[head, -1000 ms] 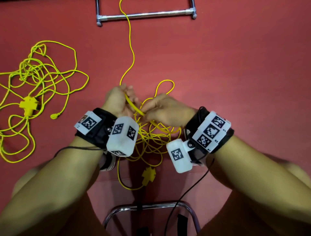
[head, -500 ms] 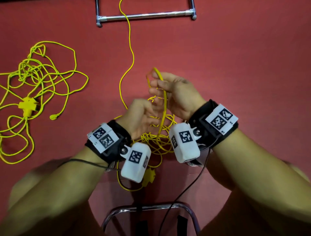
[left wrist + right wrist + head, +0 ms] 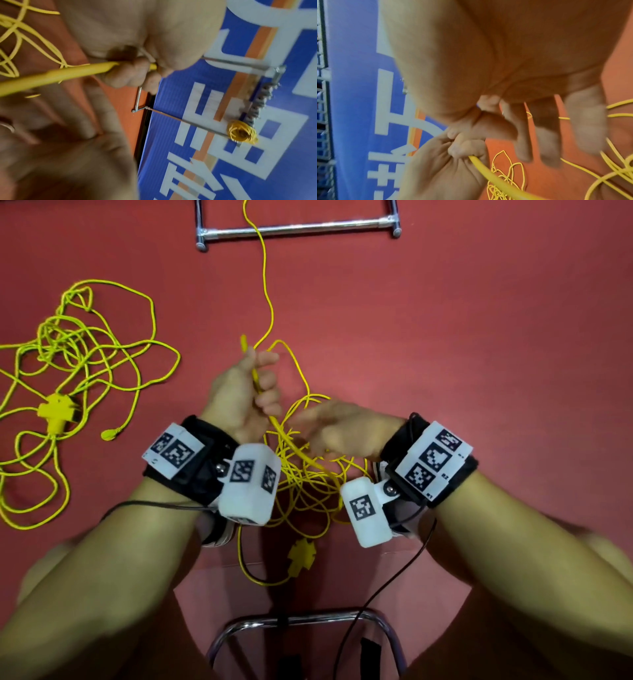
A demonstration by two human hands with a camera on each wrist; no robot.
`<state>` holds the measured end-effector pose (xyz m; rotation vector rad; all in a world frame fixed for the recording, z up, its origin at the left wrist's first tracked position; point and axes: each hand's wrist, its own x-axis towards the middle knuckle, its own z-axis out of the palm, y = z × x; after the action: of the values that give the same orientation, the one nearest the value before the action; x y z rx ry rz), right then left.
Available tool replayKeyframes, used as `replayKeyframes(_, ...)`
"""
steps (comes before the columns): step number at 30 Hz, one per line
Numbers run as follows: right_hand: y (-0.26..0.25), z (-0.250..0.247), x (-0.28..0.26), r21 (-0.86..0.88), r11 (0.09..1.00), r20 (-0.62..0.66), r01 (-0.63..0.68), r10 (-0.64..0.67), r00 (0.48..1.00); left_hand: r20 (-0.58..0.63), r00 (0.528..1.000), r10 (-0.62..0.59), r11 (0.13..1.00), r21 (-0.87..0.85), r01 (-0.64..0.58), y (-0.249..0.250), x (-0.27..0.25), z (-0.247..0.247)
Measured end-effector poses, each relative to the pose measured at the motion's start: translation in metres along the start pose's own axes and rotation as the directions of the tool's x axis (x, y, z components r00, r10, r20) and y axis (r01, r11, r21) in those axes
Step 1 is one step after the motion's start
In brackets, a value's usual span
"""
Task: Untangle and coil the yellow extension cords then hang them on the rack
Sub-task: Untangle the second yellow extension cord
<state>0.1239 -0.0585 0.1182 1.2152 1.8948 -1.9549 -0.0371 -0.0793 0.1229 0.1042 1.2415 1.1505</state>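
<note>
**A:** While the red floor (image 3: 479,337) takes up most of the head view, where does the work sit on it?

**B:** Use the chrome rack (image 3: 298,229) as the mark. Well below it lies the tangled extension cord (image 3: 308,484), heaped between the wrists, one strand running up past the rack bar. Its cross-shaped socket block (image 3: 301,554) lies below the heap. A second loose extension cord (image 3: 78,364) sprawls down and to the left of the rack, untouched.

**A:** And the hands?

**B:** The left hand (image 3: 243,395) is curled tight round one strand, lifted above the heap. The right hand (image 3: 339,428) hovers over the heap with fingers (image 3: 546,142) loosely spread, gripping nothing I can see.

**A:** So which step?

**B:** Untangling, I'd say, still early. In the left wrist view one small coiled bundle (image 3: 241,132) appears to hang on the rack already. Next, the right hand probably needs to find where the held strand crosses others and draw it free without tightening a knot.

**A:** Any writing?

**B:** White characters on a blue banner (image 3: 223,155), too blurred and cropped to read. The wrist tags carry only square black-and-white codes.
</note>
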Motion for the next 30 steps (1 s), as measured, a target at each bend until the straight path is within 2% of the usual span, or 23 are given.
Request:
replayKeyframes(2,0.0,-0.002,0.007,0.319,0.947,-0.21,-0.026,0.098,0.973,0.124,0.991,-0.059,0.984,0.174,0.037,-0.005,-0.01,0.007)
replayKeyframes(3,-0.003,-0.005,0.01,0.488,0.873,-0.263,0.007,0.14,0.955,0.2,0.974,-0.11,0.965,0.255,0.057,-0.009,-0.015,0.01)
replayKeyframes(4,-0.005,-0.009,0.013,0.642,0.766,-0.267,0.04,0.174,0.948,0.269,0.951,-0.153,0.939,0.339,0.055,-0.014,-0.02,0.013)
replayKeyframes(6,-0.01,-0.018,0.011,0.821,0.566,-0.213,0.075,0.183,0.96,0.34,0.912,-0.23,0.873,0.485,0.039,-0.026,-0.028,0.018)
replayKeyframes(8,-0.014,-0.022,0.009,0.877,0.469,-0.201,0.107,0.155,0.967,0.307,0.906,-0.292,0.82,0.568,0.072,-0.034,-0.031,0.019)
replayKeyframes(10,-0.018,-0.02,0.007,0.858,0.473,-0.301,0.2,0.147,0.942,0.253,0.91,-0.33,0.826,0.544,0.148,-0.034,-0.03,0.019)
replayKeyframes(12,-0.017,-0.017,0.006,0.733,0.616,-0.446,0.289,0.115,0.887,0.171,0.94,-0.295,0.889,0.409,0.204,-0.029,-0.023,0.015)
replayKeyframes(13,-0.016,-0.017,0.006,0.656,0.699,-0.461,0.284,0.074,0.884,0.11,0.96,-0.258,0.924,0.319,0.212,-0.025,-0.018,0.012)
replayKeyframes(14,-0.015,-0.016,0.005,0.6,0.756,-0.43,0.261,0.03,0.902,0.058,0.973,-0.224,0.953,0.221,0.206,-0.02,-0.013,0.009)
replayKeyframes(16,-0.011,-0.009,0.002,0.453,0.859,-0.302,0.237,-0.102,0.948,0.03,0.983,-0.18,0.982,0.058,0.178,-0.012,-0.006,0.005)
replayKeyframes(18,-0.009,0.004,0.0,0.214,0.953,-0.148,0.215,-0.186,0.971,0.006,0.987,-0.158,0.987,-0.005,0.158,-0.009,-0.003,0.005)
replayKeyframes(19,-0.006,0.01,0.001,0.131,0.971,-0.094,0.201,-0.19,0.977,-0.029,0.99,-0.138,0.99,-0.02,0.137,-0.01,-0.001,0.006)
replayKeyframes(21,-0.003,0.016,0.005,0.113,0.983,-0.045,0.145,-0.141,0.989,-0.126,0.989,-0.074,0.995,-0.075,0.064,-0.015,0.004,0.005)
replayKeyframes(24,0.005,0.01,0.01,-0.005,0.998,-0.084,0.06,-0.06,0.995,-0.234,0.971,0.055,0.997,-0.041,-0.066,-0.018,0.011,0.001)
replayKeyframes(25,0.008,0.006,0.013,0.051,0.998,-0.141,0.045,-0.037,0.989,-0.215,0.973,0.08,0.997,0.015,-0.079,-0.018,0.01,0.002)
replayKeyframes(27,0.007,-0.004,0.015,0.254,0.967,-0.336,0.009,0.08,0.938,-0.077,0.995,0.065,0.987,0.154,-0.053,-0.019,0.002,0.006)
replayKeyframes(28,0.006,-0.009,0.016,0.426,0.905,-0.372,-0.009,0.184,0.91,0.023,0.999,0.023,0.972,0.232,-0.028,-0.021,-0.003,0.009)
replayKeyframes(30,0.002,-0.017,0.015,0.702,0.712,-0.284,-0.009,0.292,0.913,0.19,0.977,-0.102,0.916,0.401,0.017,-0.026,-0.016,0.015)
